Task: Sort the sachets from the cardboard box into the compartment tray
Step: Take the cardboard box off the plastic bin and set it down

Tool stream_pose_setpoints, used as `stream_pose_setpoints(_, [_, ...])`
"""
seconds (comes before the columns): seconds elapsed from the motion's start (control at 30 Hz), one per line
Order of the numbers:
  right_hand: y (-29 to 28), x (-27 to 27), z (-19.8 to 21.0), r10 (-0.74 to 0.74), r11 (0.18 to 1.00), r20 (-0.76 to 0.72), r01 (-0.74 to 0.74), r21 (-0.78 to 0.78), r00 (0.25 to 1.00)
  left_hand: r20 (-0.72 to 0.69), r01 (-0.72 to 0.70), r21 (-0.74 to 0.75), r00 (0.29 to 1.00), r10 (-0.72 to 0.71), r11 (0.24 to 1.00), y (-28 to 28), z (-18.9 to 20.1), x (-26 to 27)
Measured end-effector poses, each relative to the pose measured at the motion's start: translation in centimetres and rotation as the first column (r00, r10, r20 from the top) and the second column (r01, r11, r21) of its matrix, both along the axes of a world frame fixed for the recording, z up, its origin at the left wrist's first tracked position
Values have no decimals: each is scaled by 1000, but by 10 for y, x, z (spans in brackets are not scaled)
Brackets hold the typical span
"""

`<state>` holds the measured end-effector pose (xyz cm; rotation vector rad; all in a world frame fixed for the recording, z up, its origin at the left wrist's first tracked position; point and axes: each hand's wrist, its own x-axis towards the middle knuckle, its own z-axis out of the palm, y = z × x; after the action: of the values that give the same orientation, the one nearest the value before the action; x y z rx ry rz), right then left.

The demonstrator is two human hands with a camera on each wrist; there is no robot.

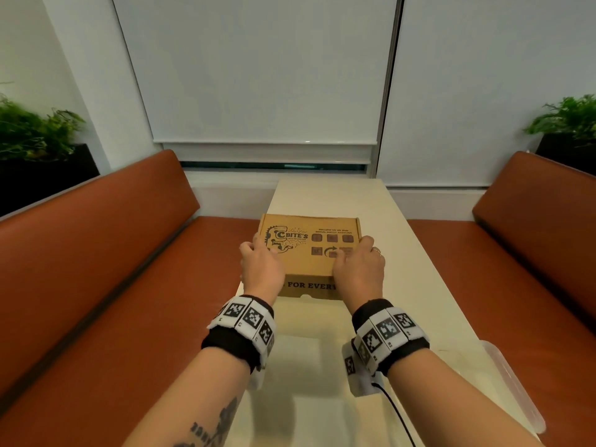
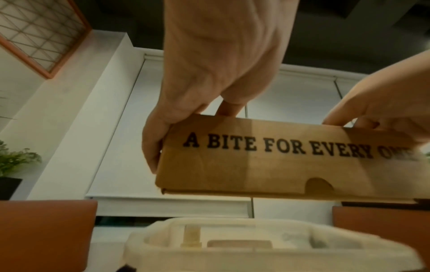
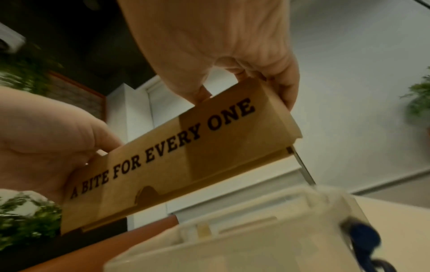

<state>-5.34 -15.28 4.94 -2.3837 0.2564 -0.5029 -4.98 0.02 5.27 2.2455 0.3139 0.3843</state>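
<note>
A closed brown cardboard box (image 1: 309, 250), printed "A BITE FOR EVERY ONE" on its front wall (image 2: 267, 165) (image 3: 186, 156), is gripped at both ends. My left hand (image 1: 259, 261) (image 2: 209, 82) curls round its left end, thumb on the side wall. My right hand (image 1: 359, 269) (image 3: 232, 55) grips the right end. The wrist views show the box raised, tilted, above a clear plastic compartment tray (image 1: 322, 321) (image 2: 149, 239) (image 3: 267, 217) that lies nearer to me. The lid is down, so the sachets are hidden.
A narrow cream table (image 1: 380, 214) runs away from me between two orange benches (image 1: 113, 285) (image 1: 522, 269). A clear plastic lid (image 1: 512, 388) lies at the table's near right edge. Potted plants (image 1: 29, 133) (image 1: 571, 121) stand behind the benches.
</note>
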Motion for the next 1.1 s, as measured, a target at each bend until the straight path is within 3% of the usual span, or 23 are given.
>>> stream_pose_setpoints(0.33, [-6, -97, 10, 98, 995, 29, -97, -8, 995, 42, 11, 0, 999, -11, 1000, 6, 9, -89])
stream_pose_setpoints(0.63, [-13, -159, -68, 140, 990, -168, -136, 35, 976, -81, 43, 27, 996, -41, 999, 4, -72, -153])
stream_pose_setpoints(0.83, [-11, -167, -113, 175, 985, -275, -164, 61, 946, -203, 42, -51, 978, -52, 998, 10, -125, -164])
stream_pose_setpoints(1.1, [-11, -176, -150, 196, 980, -370, -172, 97, 908, -280, 43, -71, 958, -61, 997, 10, -166, -177])
